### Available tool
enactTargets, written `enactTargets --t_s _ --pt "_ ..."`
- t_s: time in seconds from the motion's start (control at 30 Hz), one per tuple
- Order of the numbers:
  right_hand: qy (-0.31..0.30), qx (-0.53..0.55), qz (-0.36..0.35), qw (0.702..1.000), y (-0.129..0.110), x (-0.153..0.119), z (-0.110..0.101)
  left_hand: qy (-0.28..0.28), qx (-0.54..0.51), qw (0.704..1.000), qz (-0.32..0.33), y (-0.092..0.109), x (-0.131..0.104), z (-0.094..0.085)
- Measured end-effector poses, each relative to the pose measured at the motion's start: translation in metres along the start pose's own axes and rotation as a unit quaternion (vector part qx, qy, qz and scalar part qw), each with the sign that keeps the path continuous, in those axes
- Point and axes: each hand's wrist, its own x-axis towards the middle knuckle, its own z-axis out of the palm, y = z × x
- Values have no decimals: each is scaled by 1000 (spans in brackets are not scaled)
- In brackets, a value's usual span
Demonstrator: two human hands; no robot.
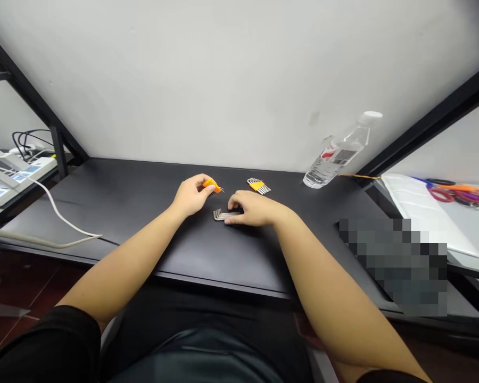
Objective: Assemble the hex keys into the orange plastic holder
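Near the middle of the black table, my left hand (192,196) pinches an orange object (211,184) with a small metal tip sticking out to its right. My right hand (253,207) rests lower and to the right, its thumb and fingers closed on a set of silver hex keys (222,215) whose bent ends point left. The far end of that set is hidden under the hand. Behind my right hand lies another hex key set in an orange holder (257,185), touched by neither hand.
A water bottle (337,151) stands at the back right. Beyond it are a white packet (427,213) and scissors (459,194). A blurred-out dark item (395,266) lies at the right. White cables and a power strip (19,181) are on the left.
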Motion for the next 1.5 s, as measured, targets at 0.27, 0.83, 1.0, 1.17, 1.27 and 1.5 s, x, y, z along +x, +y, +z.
enactTargets --t_s 0.27,0.83,1.0,1.17,1.27,1.5 --pt "-91 5 34 995 2 -1 -4 -25 -30 999 5 2 0 1" --pt "219 134 -74 963 -5 -11 -17 -35 -78 996 15 4 -2 2" --pt "333 216 -70 915 -10 -4 -8 -30 -89 995 37 2 -1 3" --pt "311 228 -75 920 -10 1 -3 -30 -76 996 40 2 -1 2" --pt "302 248 -72 918 -9 3 0 -44 -71 996 39 4 -2 1" --pt "271 140 -50 951 -11 11 9 -10 -7 999 30 2 -1 0"
